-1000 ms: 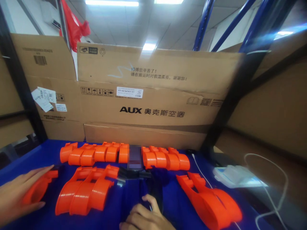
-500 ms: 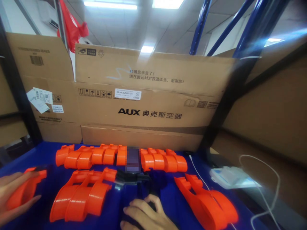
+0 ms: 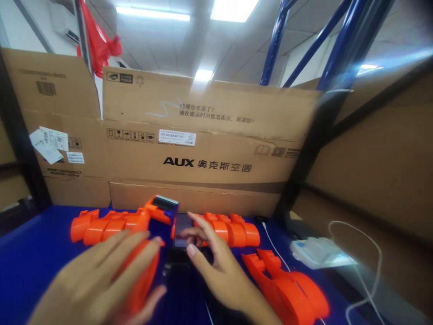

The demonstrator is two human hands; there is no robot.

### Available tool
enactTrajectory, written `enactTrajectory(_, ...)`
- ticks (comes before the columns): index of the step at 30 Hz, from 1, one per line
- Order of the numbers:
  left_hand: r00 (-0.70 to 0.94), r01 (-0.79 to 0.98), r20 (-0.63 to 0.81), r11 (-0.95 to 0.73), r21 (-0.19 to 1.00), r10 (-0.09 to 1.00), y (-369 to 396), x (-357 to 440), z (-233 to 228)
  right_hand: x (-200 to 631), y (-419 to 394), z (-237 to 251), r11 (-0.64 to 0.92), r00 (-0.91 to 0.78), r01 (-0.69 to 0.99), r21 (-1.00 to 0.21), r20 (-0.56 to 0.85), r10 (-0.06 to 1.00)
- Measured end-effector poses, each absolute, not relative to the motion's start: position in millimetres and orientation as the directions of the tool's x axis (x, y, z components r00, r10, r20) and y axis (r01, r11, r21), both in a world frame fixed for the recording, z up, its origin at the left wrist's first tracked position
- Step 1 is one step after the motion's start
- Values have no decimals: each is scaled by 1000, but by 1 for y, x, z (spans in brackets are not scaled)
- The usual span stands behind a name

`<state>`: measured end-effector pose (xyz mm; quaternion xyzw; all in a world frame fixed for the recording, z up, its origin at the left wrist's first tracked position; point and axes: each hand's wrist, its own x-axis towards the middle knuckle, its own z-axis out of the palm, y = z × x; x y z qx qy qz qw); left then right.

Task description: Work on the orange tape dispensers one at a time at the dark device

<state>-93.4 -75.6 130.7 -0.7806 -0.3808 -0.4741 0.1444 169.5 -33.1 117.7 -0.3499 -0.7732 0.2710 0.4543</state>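
Observation:
My left hand (image 3: 98, 275) is wrapped round a bright orange curved plastic part (image 3: 144, 271), partly hidden behind the fingers. A dark block with a shiny face (image 3: 165, 203) sits at that part's raised upper end. My right hand (image 3: 216, 259) is at the middle with its fingers apart, close to an upright dark rectangular screen (image 3: 182, 232). Whether the fingertips touch the screen I cannot tell. Below the screen are black pieces (image 3: 179, 257), partly covered by the hands. Similar orange curved parts (image 3: 233, 230) stand in a row behind the hands.
Two more orange curved parts (image 3: 291, 289) lie at the right front. A white box-like item (image 3: 318, 253) with a white cable (image 3: 377, 262) is farther right. Flattened cardboard (image 3: 209, 144) walls off the back, between dark shelf posts (image 3: 301, 176). Blue covering (image 3: 27, 253) lies underneath.
My left hand has brought the orange part from the far left toward the middle. My right hand has risen from the black piece to the screen, its fingers now extended. The view has shifted slightly.

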Motion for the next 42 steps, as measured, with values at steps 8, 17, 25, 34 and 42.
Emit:
enactTrajectory(8, 534, 668, 697, -744, -1, 479, -41, -5, 112, 177, 10, 107, 410, -41, -144, -900, 420, 907)
enactTrajectory(17, 52, -94, 371, -366, 926, 927, 12, 20, 100, 176, 13, 86, 386, -84, -160, -908, 402, 912)
enactTrajectory(25, -32, -288, 268, -266, 920, 963, 5, 17, 91, 171, -5, 77, 424, -131, 38, -905, 416, 900)
enactTrajectory(34, -46, -226, 341, -342, 912, 939, 11, 13, 79, 176, -6, 76, 484, -153, 192, -854, 461, 874)
enactTrajectory(42, 26, -245, 322, -306, 920, 946, 5, 16, 82, 177, -9, 80, 461, -84, 276, -843, 456, 886)
